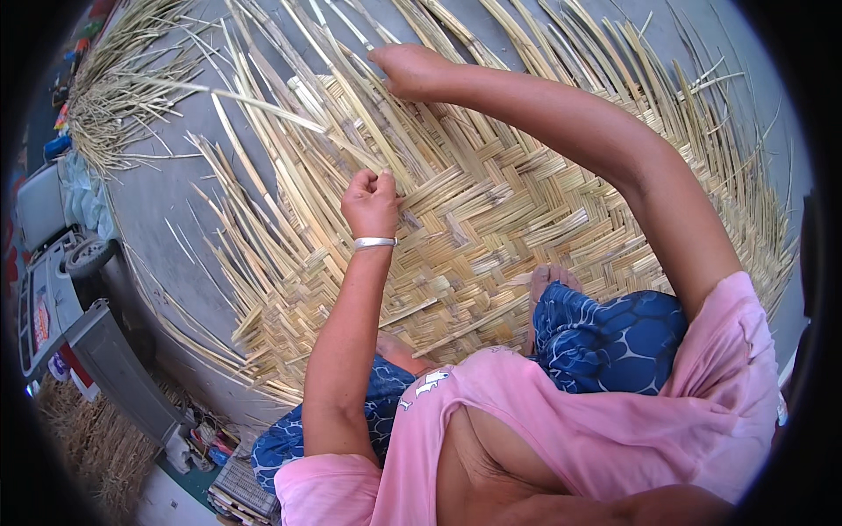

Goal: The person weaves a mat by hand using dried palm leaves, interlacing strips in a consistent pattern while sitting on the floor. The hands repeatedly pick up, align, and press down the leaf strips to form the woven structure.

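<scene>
Fingers of the left hand (372, 200) pinch one long strip (263, 105) that points far left. The right hand (410, 70) presses flat, fingers together, on the woven mat (491, 210).

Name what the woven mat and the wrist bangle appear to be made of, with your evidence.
Woven mat: probably split bamboo or reed, matte pale yellow; flat stiff strips interlace, loose ends fanning out.
Bangle on the left hand: seemingly metal, silvery, with a bright sheen.

Grey concrete floor (158, 202) carries a wide woven mat (491, 202) of pale split strips; loose strip bundle (114, 96) lies beyond the mat's far-left edge.
</scene>
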